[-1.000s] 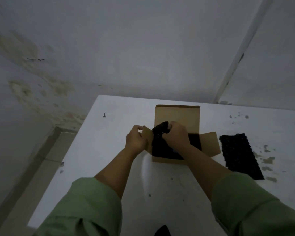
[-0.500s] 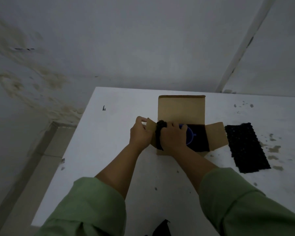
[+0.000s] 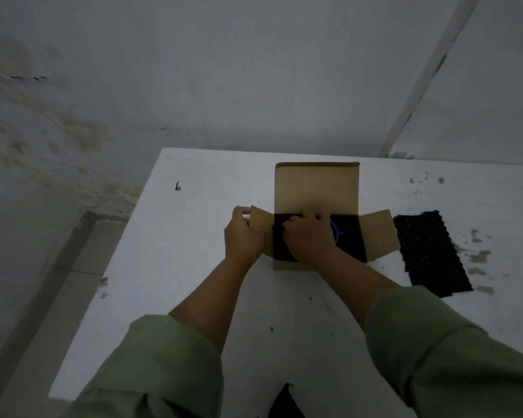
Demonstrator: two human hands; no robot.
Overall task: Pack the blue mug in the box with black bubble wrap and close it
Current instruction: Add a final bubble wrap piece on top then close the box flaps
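An open cardboard box [image 3: 316,188] stands on the white table, its back flap raised and its side flaps spread. Black bubble wrap [image 3: 349,236] lines the inside. A sliver of the blue mug [image 3: 335,232] shows beside my right hand [image 3: 308,238], which reaches into the left part of the box and presses on the wrap and mug. My left hand [image 3: 242,236] grips the box's left flap [image 3: 260,220] from outside. Most of the mug is hidden under my right hand.
A second sheet of black bubble wrap [image 3: 429,251] lies flat on the white table [image 3: 194,267] right of the box. Dark stains mark the table's right side. The table's left edge drops to the floor; walls stand behind. A dark scrap [image 3: 284,401] lies at the near edge.
My right hand has pushed the bunched black wrap down from above the box's left side into the box. The blue mug's rim came into view. My left hand stayed on the left flap.
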